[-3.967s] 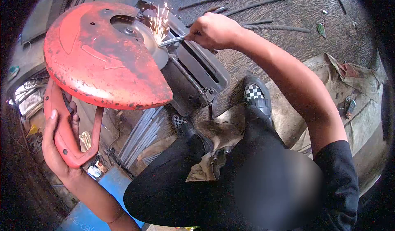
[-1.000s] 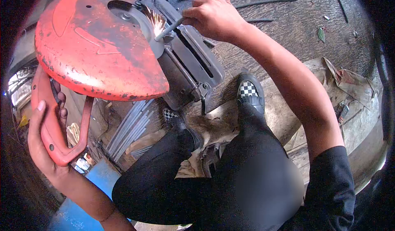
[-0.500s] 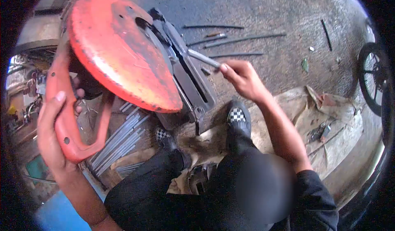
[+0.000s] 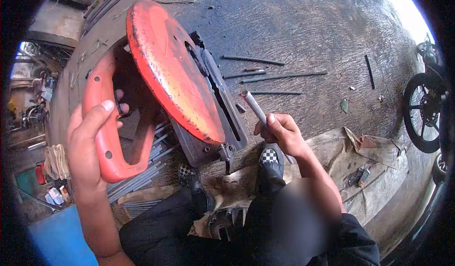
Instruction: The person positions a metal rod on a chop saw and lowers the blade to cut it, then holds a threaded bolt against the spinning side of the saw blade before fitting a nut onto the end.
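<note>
An orange-red cut-off saw [image 4: 177, 72] stands on the floor in front of me, its round blade guard scuffed and blackened. Wrapped round the saw's D-shaped handle [image 4: 100, 124] is my left hand [image 4: 87, 138], thumb on top and fingers at the trigger side. My right hand [image 4: 284, 135] grips a grey metal rod [image 4: 255, 108], which points up and left, apart from the saw. The rod's far end looks brownish. Below the guard lies the saw's dark slotted base [image 4: 232, 119]. The blade itself is mostly hidden by the guard.
Several dark rods [image 4: 284, 76] lie on the floor beyond the saw. A bundle of cut grey rods [image 4: 142, 173] rests left of my feet. A brown cloth sheet [image 4: 369, 166] is spread at right, near a black wheel [image 4: 422, 112]. Something blue [image 4: 66, 237] is at lower left.
My right hand has drawn the rod away from the saw's base, toward me. The saw handle and guard appear farther right in view, with my left hand still on the handle.
</note>
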